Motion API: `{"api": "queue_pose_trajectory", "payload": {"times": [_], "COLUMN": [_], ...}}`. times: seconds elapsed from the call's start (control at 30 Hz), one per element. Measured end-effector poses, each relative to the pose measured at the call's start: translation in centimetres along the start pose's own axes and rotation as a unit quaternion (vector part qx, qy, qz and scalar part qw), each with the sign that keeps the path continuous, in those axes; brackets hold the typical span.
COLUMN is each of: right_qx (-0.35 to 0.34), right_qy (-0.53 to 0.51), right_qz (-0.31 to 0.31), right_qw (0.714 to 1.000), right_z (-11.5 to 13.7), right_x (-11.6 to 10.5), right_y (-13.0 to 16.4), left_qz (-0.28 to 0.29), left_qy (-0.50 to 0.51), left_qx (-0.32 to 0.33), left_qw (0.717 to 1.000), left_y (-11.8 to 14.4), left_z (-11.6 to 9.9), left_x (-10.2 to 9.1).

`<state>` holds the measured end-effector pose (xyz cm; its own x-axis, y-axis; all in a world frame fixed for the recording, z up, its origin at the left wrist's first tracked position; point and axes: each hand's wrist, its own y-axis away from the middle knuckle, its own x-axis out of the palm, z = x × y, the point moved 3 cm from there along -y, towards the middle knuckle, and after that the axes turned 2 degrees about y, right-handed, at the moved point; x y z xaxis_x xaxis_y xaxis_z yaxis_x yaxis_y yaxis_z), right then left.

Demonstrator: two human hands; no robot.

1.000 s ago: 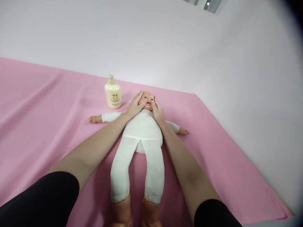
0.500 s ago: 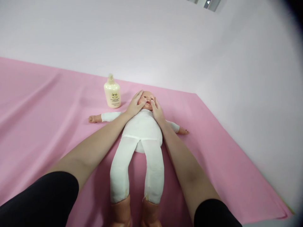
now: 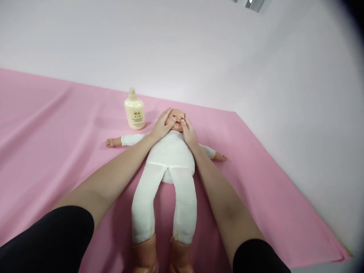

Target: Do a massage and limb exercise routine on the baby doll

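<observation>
My left hand point(image 3: 161, 128) and right hand point(image 3: 189, 132) lie open, fingers pressed flat on the cheeks of the white-suited plastic baby doll point(image 3: 170, 159), supine on the pink sheet point(image 3: 57, 151); cream lotion bottle point(image 3: 134, 110) stands beside its head.

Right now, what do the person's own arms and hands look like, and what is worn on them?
Both arms are bare from above the elbow down. Short black sleeves cover the upper arms. The left hand and right hand are bare: no gloves, rings, watch or bracelets show. The fingers are slim, with short nails.
</observation>
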<state>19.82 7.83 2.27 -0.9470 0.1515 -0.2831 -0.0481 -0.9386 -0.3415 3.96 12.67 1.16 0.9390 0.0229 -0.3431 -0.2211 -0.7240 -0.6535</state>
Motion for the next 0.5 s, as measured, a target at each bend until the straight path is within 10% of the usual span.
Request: {"api": "queue_pose_trajectory", "payload": {"times": [0.5], "right_qx": [-0.006], "right_qy": [-0.008], "right_qz": [0.002], "right_qw": [1.000], "right_z": [-0.31], "right_x": [0.08], "right_y": [-0.07], "left_qz": [-0.002], "left_qy": [0.003], "left_qx": [0.000], "left_qw": [1.000], "left_y": [0.05], "left_z": [-0.12], "left_x": [-0.08]}}
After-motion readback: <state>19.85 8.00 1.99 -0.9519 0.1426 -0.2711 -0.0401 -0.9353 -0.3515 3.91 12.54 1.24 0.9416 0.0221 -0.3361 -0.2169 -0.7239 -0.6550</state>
